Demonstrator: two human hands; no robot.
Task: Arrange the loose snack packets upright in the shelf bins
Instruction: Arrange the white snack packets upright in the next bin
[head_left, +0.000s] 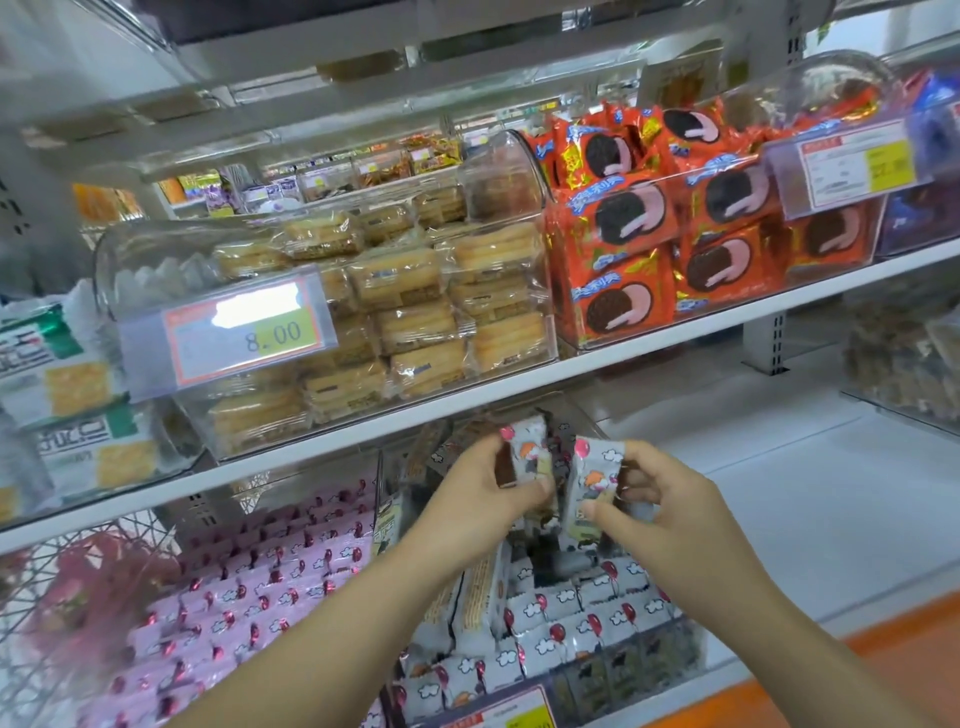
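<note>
My left hand (488, 491) pinches a white packet (524, 452) between thumb and fingers, holding it upright just above the clear bin (383, 488) on the lower shelf. My right hand (675, 519) grips a second white packet (589, 480), also roughly upright, just beside the first. The two are close together, but I can't quite tell whether they touch. Below my hands the bin holds more balloon-printed packets (571, 618). Those at the front stand in rows, while some at the back left lean or lie tilted. To the left, a neighbouring bin is packed with pink packets (270, 582) in rows. On the shelf above sit golden biscuits (405, 312) in a clear bin with a price tag (244, 332) reading 8.00, and to their right, orange sandwich-cookie packs (639, 228).
</note>
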